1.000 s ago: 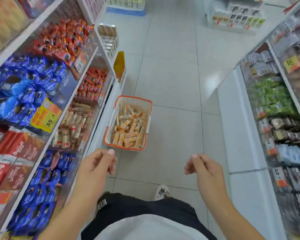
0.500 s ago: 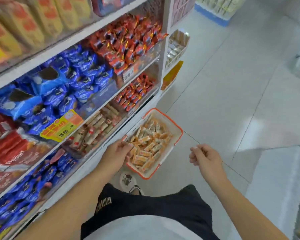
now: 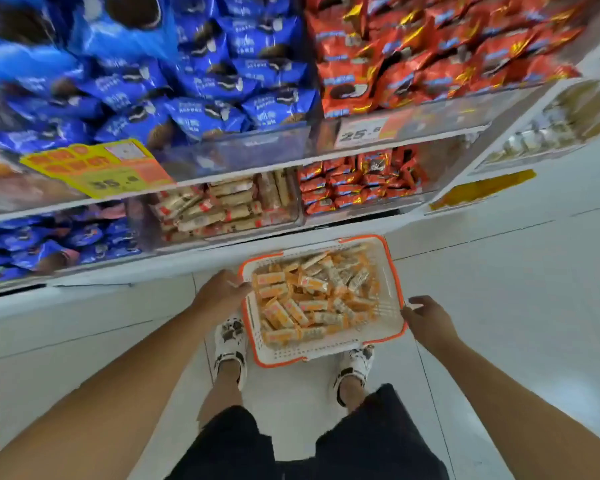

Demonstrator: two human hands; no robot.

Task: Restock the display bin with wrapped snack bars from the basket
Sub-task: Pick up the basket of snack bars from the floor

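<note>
A white basket with an orange rim stands on the floor in front of the shelf, just ahead of my feet. It holds several orange-and-white wrapped snack bars. On the lowest shelf above it, a clear display bin is partly filled with similar beige wrapped bars. My left hand is at the basket's left rim, its fingertips curled over the edge. At the basket's right rim is my right hand, fingers spread and just touching the corner, holding nothing.
Blue cookie packs and red packs fill the shelf above, behind price tags. A bin of small red packs sits right of the display bin. My white shoes stand behind the basket on the pale tiled floor.
I have turned to face the shelf and bent lower over the basket. My right hand moved down to the basket's right rim, while my left hand stays at the left rim.
</note>
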